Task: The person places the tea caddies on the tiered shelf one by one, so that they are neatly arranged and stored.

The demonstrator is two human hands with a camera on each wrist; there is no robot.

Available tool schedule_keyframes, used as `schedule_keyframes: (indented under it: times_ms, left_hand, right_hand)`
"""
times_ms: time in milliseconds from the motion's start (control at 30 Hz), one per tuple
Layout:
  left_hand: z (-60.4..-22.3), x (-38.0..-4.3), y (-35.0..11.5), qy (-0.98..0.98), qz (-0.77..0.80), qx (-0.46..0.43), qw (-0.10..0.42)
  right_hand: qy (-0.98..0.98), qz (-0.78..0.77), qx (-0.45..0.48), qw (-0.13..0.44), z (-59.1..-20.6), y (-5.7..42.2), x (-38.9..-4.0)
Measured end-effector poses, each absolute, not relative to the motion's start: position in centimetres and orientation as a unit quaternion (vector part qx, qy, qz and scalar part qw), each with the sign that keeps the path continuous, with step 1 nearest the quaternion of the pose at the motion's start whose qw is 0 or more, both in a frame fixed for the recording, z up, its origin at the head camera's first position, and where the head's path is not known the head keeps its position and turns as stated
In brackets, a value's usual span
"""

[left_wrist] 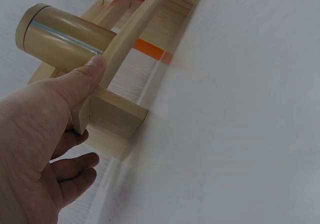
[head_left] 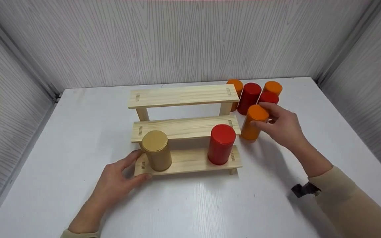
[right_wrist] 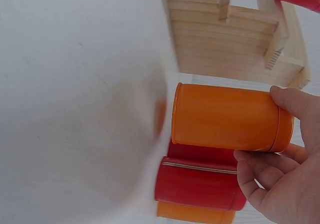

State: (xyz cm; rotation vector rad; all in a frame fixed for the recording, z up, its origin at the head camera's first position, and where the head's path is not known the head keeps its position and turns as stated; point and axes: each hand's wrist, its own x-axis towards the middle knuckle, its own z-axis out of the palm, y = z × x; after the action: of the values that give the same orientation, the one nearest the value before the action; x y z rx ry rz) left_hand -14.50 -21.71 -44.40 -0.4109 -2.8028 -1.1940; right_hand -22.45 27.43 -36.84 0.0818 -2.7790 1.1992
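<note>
My left hand (head_left: pixel 116 180) grips the left end of the lowest step of a three-tier wooden rack (head_left: pixel 190 160), its thumb along the front edge in the left wrist view. Close by that hand, a gold canister (head_left: pixel 159 155) stands upright on the same step. Toward the step's right end is a red canister (head_left: pixel 221 148). To the right of the rack, my right hand (head_left: pixel 284 127) holds an orange canister (right_wrist: pixel 225 116) near its lid, between thumb and fingers. The canister is upright, its base close over the white table.
Behind the held canister, more red (head_left: pixel 249 99) and orange canisters (head_left: pixel 273 87) stand grouped by the rack's back right corner. One orange canister (head_left: pixel 235 86) is partly hidden by the top step. Pale wood-grain panels (head_left: pixel 190 43) enclose the white table (head_left: pixel 190 211) at the back and sides.
</note>
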Motion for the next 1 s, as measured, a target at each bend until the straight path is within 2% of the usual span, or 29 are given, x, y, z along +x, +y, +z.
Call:
schedule_keyframes:
  times_ms: [267,567,800,1000]
  left_hand:
    - [-44.4,-14.5,-21.7,-0.91,-0.393,-0.131,0.031]
    - [-44.3,-14.4,-21.7,-0.906,-0.398,-0.137,0.046]
    - [-44.4,-14.5,-21.7,-0.906,-0.396,-0.14,0.045]
    - [-44.5,-14.5,-21.8,-0.908,-0.394,-0.139,0.044]
  right_hand:
    - [-0.919,0.382,0.031,0.098,-33.1,27.5,-20.8]
    - [-0.906,0.371,0.081,0.186,-29.0,27.0,-18.9]
    - [-0.901,0.361,0.11,0.214,-26.5,26.0,-17.8]
    - [-0.894,0.373,0.123,0.216,-25.1,24.8,-17.5]
